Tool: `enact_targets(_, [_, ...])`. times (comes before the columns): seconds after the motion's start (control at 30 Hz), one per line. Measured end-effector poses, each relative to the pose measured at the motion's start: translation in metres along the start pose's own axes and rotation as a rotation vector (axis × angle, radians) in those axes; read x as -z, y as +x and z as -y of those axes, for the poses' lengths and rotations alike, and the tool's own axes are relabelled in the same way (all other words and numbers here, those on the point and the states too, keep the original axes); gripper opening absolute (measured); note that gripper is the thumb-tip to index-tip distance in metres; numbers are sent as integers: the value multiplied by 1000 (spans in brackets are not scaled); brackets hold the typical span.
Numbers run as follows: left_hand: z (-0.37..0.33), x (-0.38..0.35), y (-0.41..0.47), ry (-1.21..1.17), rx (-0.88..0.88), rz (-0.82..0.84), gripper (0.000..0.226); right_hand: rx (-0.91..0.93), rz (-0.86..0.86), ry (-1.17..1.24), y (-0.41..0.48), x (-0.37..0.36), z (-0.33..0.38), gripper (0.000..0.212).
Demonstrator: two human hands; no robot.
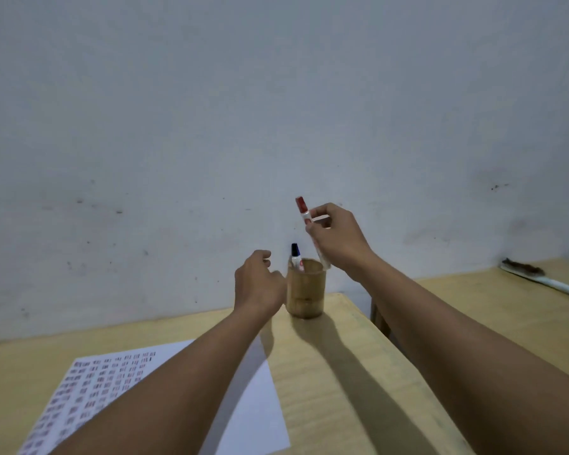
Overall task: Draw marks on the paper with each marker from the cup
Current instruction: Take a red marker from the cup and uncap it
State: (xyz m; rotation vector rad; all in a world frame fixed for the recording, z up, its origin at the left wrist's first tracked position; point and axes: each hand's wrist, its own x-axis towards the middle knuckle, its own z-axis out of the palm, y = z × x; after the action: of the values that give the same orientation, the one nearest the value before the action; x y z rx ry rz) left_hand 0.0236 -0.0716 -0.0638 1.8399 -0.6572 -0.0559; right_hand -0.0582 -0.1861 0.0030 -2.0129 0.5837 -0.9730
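A bamboo cup (306,292) stands near the far right corner of the wooden table (342,372). My right hand (337,239) grips a red-capped white marker (304,213), upright, its lower end at the cup's rim. A second marker with a dark blue cap (295,254) stands inside the cup. My left hand (258,284) sits just left of the cup with fingers curled, holding nothing; whether it touches the cup I cannot tell. A white paper (257,405) covered with rows of small red and dark marks lies at the lower left, partly under my left forearm.
A bare grey-white wall (276,110) rises right behind the table. A second wooden table (493,310) stands to the right across a narrow gap, with a long pale object (546,280) lying on its far edge.
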Motion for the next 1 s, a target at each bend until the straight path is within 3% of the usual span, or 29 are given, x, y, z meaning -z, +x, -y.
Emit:
enact_targets(0.1, [-17, 36, -10, -71, -62, -62, 46, 6, 69, -10, -20, -9, 15, 13])
enact_targets(0.27, [-25, 90, -21, -394, -21, 17, 42, 34, 199, -78, -52, -30, 33, 12])
enact_targets(0.43, [-18, 126, -30, -386, -70, 61, 16, 73, 258, -172, -73, -49, 51, 12])
enact_targets(0.57, [-12, 143, -35, -387, -65, -28, 9, 109, 131, -144, -90, -59, 64, 30])
enact_targets(0.67, [-8, 153, -38, -463, -22, -95, 7, 172, -1, -132, -117, -73, 73, 15])
enact_targets(0.7, [-6, 157, -40, -476, -18, -104, 7, 150, -1, -105, -125, -79, 75, 11])
enact_targets(0.77, [-2, 163, -44, -480, -20, -93, 7, -26, 81, 73, -135, -91, 81, 22])
enact_targets(0.9, [10, 176, -53, -442, -17, -24, 6, -501, 187, 693, -138, -110, 93, 30])
enact_targets(1.0, [22, 188, -53, -394, -24, -1, 7, -621, 206, 940, -137, -125, 95, 22])
